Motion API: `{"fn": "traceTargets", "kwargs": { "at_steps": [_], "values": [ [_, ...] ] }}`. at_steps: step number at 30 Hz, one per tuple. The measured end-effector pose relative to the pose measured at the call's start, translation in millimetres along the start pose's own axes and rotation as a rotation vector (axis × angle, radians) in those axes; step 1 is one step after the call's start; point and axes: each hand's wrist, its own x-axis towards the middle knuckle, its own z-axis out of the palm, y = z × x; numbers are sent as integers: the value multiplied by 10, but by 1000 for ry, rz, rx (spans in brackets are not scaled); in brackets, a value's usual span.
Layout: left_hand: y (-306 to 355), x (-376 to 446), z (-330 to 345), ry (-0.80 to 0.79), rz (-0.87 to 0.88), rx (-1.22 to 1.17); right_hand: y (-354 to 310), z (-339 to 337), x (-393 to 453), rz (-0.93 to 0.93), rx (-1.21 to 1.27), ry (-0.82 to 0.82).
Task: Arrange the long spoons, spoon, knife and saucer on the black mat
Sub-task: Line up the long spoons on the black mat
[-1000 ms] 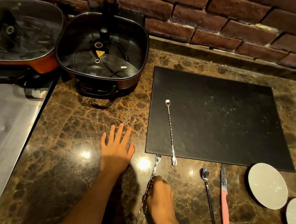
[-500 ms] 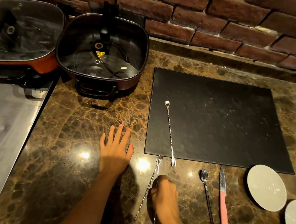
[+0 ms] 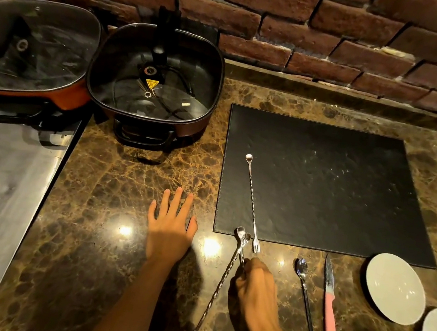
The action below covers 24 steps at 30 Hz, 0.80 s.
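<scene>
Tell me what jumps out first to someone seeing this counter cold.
The black mat on the marble counter, with one long twisted spoon lying along its left side, fork end hanging over the near edge. Just below, the right hand grips more long spoons while the left hand rests flat. To the right wait a spoon, a pink-handled knife and a saucer.

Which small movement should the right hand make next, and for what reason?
Probably lift the long spoon it grips and carry it forward onto the black mat, beside the first long spoon. The right hand is closed on the shaft near the bowl, at the mat's near edge; the spoon, knife and saucer wait off the mat.
</scene>
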Motion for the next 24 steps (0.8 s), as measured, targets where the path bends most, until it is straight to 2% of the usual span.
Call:
{"fn": "traceTargets", "kwargs": {
  "at_steps": [3,8,16,24],
  "values": [
    [-9,0,9,-3,2,-8,-31,-30,163,11,50,16],
    [-9,17,11,-38,-8,-17,-213,-154,697,-75,-55,66],
    [32,61,-58,-128,-67,-27,-607,-283,1447,0,-34,112],
    [39,66,-68,-164,-64,-12,-704,-413,1818,-39,-162,77]
  ]
}}
